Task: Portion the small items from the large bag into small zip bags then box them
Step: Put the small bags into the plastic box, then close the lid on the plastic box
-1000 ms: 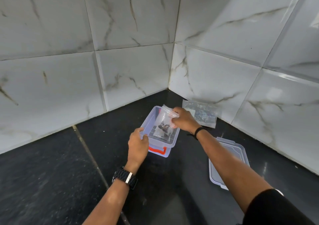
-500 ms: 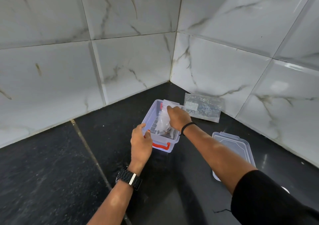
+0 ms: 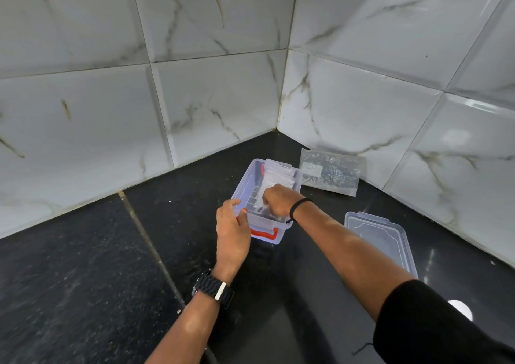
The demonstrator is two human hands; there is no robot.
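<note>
A clear plastic box (image 3: pixel 248 181) with red clips stands on the black counter near the tiled corner. My left hand (image 3: pixel 232 228) grips its near left corner. My right hand (image 3: pixel 277 202) reaches down inside the box and pinches a small zip bag (image 3: pixel 263 196) holding small dark items. Several more small zip bags (image 3: pixel 280 172) stand stacked at the far end of the box. The large bag (image 3: pixel 330 174) lies flat to the right of the box, against the wall.
The box's clear lid (image 3: pixel 381 242) lies on the counter to the right, partly under my right forearm. Marble-look wall tiles (image 3: pixel 217 104) close off the corner behind. A seam (image 3: pixel 147 241) runs across the black counter on the left.
My right hand has lowered the small zip bag from above the box down into it. My left hand has stayed at the box's near left corner.
</note>
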